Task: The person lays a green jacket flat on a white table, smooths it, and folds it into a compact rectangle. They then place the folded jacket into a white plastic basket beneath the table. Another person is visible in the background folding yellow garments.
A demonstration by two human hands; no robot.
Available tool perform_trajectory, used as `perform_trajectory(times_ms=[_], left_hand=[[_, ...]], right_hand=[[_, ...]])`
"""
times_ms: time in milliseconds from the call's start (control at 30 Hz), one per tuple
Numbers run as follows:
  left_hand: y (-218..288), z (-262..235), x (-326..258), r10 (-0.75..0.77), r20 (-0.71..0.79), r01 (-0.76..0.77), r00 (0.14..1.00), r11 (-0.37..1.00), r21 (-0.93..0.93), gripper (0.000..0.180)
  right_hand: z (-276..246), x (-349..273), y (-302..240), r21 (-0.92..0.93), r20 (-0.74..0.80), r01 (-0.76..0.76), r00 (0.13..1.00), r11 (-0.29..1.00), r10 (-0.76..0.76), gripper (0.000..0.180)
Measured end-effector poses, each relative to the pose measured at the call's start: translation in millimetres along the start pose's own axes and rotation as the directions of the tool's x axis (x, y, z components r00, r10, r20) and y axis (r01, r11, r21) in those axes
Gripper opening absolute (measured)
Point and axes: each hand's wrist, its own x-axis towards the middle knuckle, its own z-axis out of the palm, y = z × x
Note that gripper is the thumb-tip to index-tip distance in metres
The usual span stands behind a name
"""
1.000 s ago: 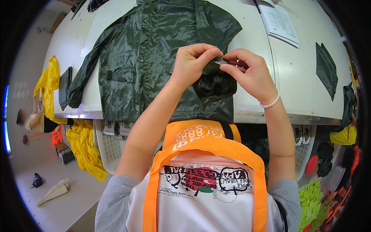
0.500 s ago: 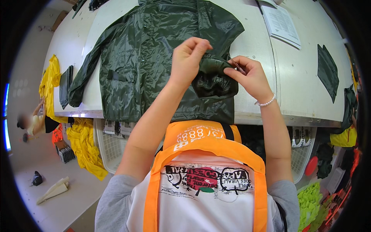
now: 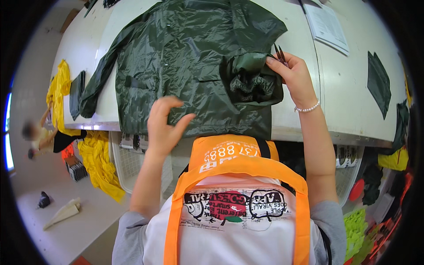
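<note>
A dark green, shiny rain jacket (image 3: 181, 57) lies spread out on the white table. Its right-hand sleeve end (image 3: 251, 84) is turned up over the body, with the gathered elastic opening showing. Between the thumb and fingers of my right hand (image 3: 295, 78) are the rim of that sleeve and dark thread snips (image 3: 280, 54), whose tips point away from me. My left hand (image 3: 162, 126) is held over the jacket's near edge, thumb and fingers apart, with nothing in it.
On the white table (image 3: 340, 92) are a paper booklet (image 3: 327, 28) at the far right and dark green folded pieces (image 3: 378, 84) at right. Yellow garments (image 3: 95, 159) hang at left near a person (image 3: 46, 137). Below the table edge stands a white basket (image 3: 126, 170).
My left hand has left the sleeve end and moved left and toward me, its fingers opening. The sleeve opening has spread out, and the snips now stick up beside my right hand.
</note>
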Motion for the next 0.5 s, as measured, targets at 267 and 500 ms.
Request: perform_trajectory(times_ms=[267, 500], left_hand=[[49.0, 59.1, 77.2, 0.367, -0.227, -0.385, 0.902, 0.922, -0.037, 0.013], [49.8, 51.7, 96.6, 0.260, 0.045, -0.214, 0.965, 0.872, -0.439, 0.012]], right_hand=[[13.0, -6.3, -15.0, -0.198, -0.095, 0.189, 0.973, 0.962, -0.211, 0.025], [29.6, -38.1, -30.5, -0.446, 0.065, 0.441, 0.884, 0.779, -0.464, 0.027]])
